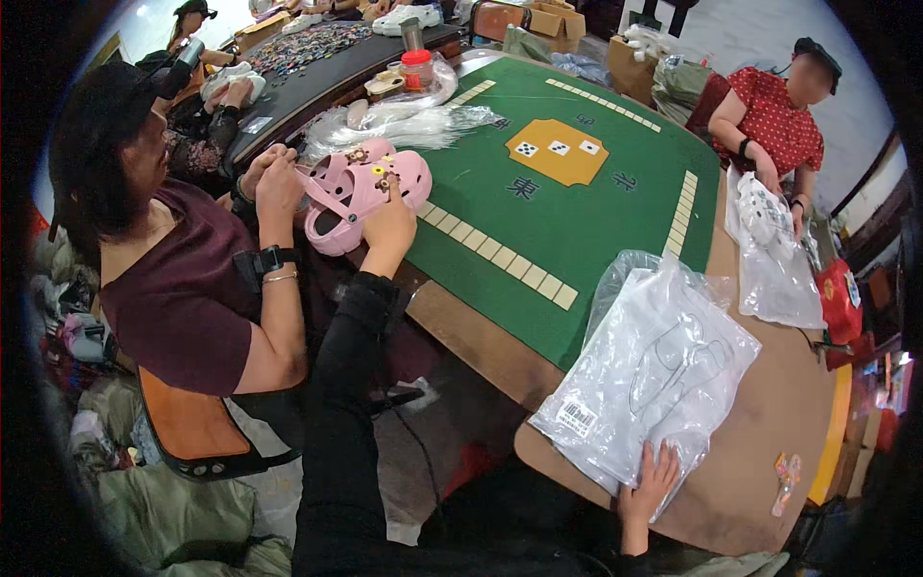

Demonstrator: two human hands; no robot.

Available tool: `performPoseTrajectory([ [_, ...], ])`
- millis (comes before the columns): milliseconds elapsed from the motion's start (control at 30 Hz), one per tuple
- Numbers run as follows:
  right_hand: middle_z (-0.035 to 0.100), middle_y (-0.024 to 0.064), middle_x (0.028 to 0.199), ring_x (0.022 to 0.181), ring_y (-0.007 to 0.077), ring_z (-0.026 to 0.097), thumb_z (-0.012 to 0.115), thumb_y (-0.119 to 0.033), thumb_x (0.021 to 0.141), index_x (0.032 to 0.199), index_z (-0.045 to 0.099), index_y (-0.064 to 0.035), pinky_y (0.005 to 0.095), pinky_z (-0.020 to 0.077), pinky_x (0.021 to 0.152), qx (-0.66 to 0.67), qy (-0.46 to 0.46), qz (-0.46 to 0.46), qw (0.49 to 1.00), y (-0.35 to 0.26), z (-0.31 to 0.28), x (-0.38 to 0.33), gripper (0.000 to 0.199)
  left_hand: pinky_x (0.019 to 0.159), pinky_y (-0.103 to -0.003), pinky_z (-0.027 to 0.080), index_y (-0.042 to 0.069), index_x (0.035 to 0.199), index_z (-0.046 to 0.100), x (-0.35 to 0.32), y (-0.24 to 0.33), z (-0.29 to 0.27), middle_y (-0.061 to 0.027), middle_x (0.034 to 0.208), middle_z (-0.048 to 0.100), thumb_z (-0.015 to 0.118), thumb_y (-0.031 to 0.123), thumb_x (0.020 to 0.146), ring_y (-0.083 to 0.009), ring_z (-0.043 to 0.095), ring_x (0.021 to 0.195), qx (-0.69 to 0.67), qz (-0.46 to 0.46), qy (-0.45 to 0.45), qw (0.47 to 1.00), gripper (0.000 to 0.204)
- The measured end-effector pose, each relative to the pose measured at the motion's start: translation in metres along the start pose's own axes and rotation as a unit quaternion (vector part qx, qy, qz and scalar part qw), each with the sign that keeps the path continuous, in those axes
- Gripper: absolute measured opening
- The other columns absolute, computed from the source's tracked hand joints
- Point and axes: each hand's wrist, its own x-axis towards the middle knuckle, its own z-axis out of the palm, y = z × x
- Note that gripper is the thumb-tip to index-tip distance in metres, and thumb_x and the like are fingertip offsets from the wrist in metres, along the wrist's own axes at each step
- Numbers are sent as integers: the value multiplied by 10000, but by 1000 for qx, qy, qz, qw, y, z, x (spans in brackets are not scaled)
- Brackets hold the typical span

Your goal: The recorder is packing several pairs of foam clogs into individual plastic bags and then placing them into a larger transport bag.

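Observation:
My left hand (388, 231) reaches out to the left and grips a pair of pink clogs (336, 219) decorated with small yellow and brown charms. A co-worker seated at my left has both hands (274, 178) close together beside the clogs' straps; what those fingers pinch is too small to make out. My right hand (649, 486) lies with its fingers spread on the lower edge of a clear plastic bag (615, 385), which has a shoe outline printed on it and a white label. The bag rests on the table's near right corner.
A green mat (461, 154) printed with tiles and dice covers the table. Clear plastic strips (413, 125) and a red-lidded jar (416, 69) stand at the back left. Across the table, another person handles bagged white shoes (769, 226). A small colourful packet (786, 481) lies at right.

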Motion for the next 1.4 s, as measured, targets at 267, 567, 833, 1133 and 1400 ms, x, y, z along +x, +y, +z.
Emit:
performPoseTrajectory([
  [267,379,167,1412,1335,411,254,602,-157,636,1299,488,-88,560,135,1098,15,22,-25,999,-1,-1,0,676,618,-489,508,71,1465,195,-1,-10,2,-185,808,675,546,288,845,-364,659,698,-21,50,0,999,744],
  [567,361,151,1428,1332,399,264,678,-107,605,1317,478,-117,554,168,1093,31,30,-34,998,-5,-2,-1,740,648,-472,515,46,1445,217,-37,28,-43,-213,925,650,591,259,797,-364,647,771,0,33,-39,999,777],
  [833,355,143,1431,1337,392,259,715,-121,603,1319,475,-121,551,177,1092,40,42,-33,998,-2,-7,-1,755,1031,-582,211,160,1383,408,-248,129,-107,-213,1376,342,631,383,811,-417,319,1257,-198,454,42,868,653],
  [1133,369,137,1424,1330,392,272,715,-141,628,1314,479,-129,550,182,1090,51,35,-22,998,-3,-7,0,725,1065,-626,111,242,1386,417,-331,161,-76,-202,1445,288,596,499,825,-446,201,1346,-215,481,-90,845,643],
  [1400,366,164,1414,1320,397,287,697,-130,625,1305,487,-127,550,184,1089,51,45,-25,997,-5,-8,-2,712,1073,-608,131,212,1396,410,-350,163,-62,-187,1457,301,584,498,835,-413,266,1332,-215,464,-71,857,653],
])
